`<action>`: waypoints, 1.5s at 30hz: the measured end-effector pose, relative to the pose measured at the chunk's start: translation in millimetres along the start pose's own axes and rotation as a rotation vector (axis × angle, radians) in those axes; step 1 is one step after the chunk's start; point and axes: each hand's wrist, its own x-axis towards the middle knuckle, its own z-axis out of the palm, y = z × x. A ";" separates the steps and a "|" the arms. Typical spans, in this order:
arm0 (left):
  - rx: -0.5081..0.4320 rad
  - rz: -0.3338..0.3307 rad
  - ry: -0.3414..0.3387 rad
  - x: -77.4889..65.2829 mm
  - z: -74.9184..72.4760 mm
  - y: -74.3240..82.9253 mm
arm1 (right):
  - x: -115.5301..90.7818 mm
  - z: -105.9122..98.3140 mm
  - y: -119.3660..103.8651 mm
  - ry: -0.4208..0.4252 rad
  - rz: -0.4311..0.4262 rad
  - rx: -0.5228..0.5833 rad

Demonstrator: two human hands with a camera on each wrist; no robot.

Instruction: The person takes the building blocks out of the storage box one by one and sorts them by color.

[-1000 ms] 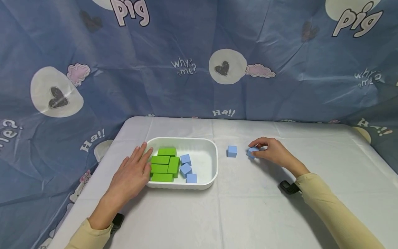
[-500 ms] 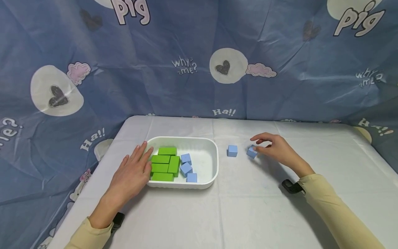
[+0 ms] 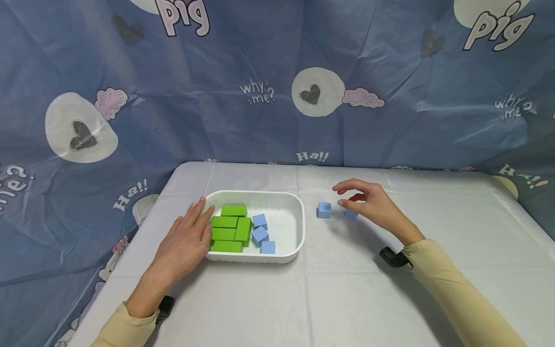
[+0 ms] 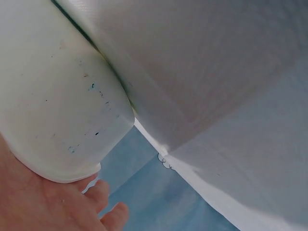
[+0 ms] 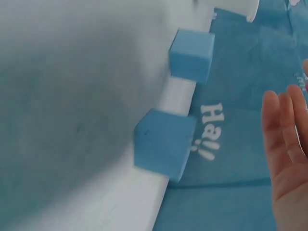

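My left hand [image 3: 184,241] lies with straight fingers against the left end of a white tray [image 3: 287,226]. In the left wrist view, the fingers [image 4: 98,195] show at the tray's outer wall [image 4: 62,110]. My right hand [image 3: 368,205] hovers over the table, thumb and fingers apart, holding nothing. Below it a blue cube [image 3: 351,215] is partly hidden by the thumb; to its left sits another blue cube [image 3: 323,210]. Both cubes show whole in the right wrist view, the nearer cube [image 5: 163,144] and the farther cube [image 5: 192,55], with the right hand [image 5: 288,149] beside them.
Inside the tray, several green blocks [image 3: 242,230] sit together on the left, with three blue cubes [image 3: 260,236] to their right. A white cloth [image 3: 347,299] covers the table. Behind it hangs a blue printed curtain [image 3: 260,130].
My right hand has let go of the right-hand blue cube, lifted off it and moved left above it, fingers spreading. The left hand and tray have stayed put.
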 end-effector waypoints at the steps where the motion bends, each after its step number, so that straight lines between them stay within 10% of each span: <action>1: 0.001 0.001 0.000 0.1 0.0 -0.2 | 0.8 1.8 -6.0 -0.006 -0.003 0.009; 23: 0.006 0.003 0.013 0.2 1.1 0.2 | 27.6 57.1 -62.6 -0.206 -0.146 0.116; 45: 0.008 -0.014 0.015 -0.9 1.3 2.1 | 67.8 109.8 -40.7 -0.432 -0.126 0.067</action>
